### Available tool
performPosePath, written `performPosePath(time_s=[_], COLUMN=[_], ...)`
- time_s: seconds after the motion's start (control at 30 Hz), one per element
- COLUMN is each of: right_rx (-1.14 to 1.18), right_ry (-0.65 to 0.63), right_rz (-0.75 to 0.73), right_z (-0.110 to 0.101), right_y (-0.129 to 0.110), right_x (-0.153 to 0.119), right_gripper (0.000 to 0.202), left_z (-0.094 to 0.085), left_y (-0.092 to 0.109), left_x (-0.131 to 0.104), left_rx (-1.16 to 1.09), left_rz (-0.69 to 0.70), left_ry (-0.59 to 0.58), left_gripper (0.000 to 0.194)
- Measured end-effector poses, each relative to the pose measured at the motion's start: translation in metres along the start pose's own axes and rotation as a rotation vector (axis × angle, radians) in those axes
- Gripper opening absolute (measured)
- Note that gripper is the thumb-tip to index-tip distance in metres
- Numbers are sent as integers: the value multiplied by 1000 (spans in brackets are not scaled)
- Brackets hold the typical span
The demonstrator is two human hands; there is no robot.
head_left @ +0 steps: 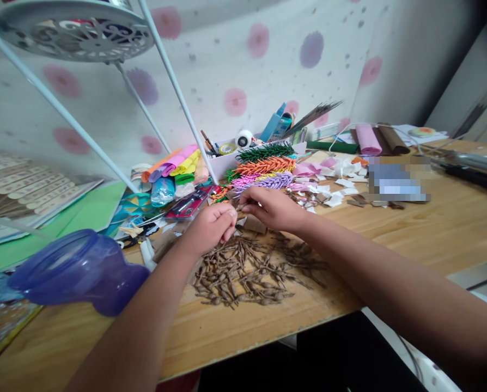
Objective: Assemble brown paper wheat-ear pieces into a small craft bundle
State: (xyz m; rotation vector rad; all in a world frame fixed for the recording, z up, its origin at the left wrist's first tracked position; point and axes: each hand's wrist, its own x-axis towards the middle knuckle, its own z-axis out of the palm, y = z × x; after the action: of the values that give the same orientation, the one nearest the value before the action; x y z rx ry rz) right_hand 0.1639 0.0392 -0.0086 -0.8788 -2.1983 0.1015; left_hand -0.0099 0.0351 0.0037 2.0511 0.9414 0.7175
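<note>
Both of my hands meet above the back edge of a pile of brown twisted paper pieces (pixel 235 272) on the wooden table (pixel 390 234). My left hand (pixel 214 226) is closed, its fingers curled and pressed together. My right hand (pixel 270 208) pinches with thumb and forefinger right beside it. Between the fingertips a small brown bit shows, too small to make out fully. Just behind the hands lie bundles of twisted paper in green (pixel 263 153), orange (pixel 263 166) and purple (pixel 274 182).
At the left stands a purple translucent container (pixel 84 272), close to my left forearm. Rolls of coloured crepe paper (pixel 174 163) lie behind it, under a white rack (pixel 75 32). White paper scraps (pixel 341 188) and a blurred patch (pixel 396 179) are at the right.
</note>
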Motion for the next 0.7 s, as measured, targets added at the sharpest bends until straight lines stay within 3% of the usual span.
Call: performPosePath(time_s=[0.43,0.7], right_rx=[-74,-85], right_ry=[-50,-63], right_rz=[111,197], right_z=[3,7], right_y=[-4,-5], right_x=[0,2], right_gripper=[13,27], left_z=[-7,-7], left_y=[-11,2], left_x=[3,-1], left_rx=[274,800], left_rz=[11,220], left_ry=[40,119], left_gripper=[18,24])
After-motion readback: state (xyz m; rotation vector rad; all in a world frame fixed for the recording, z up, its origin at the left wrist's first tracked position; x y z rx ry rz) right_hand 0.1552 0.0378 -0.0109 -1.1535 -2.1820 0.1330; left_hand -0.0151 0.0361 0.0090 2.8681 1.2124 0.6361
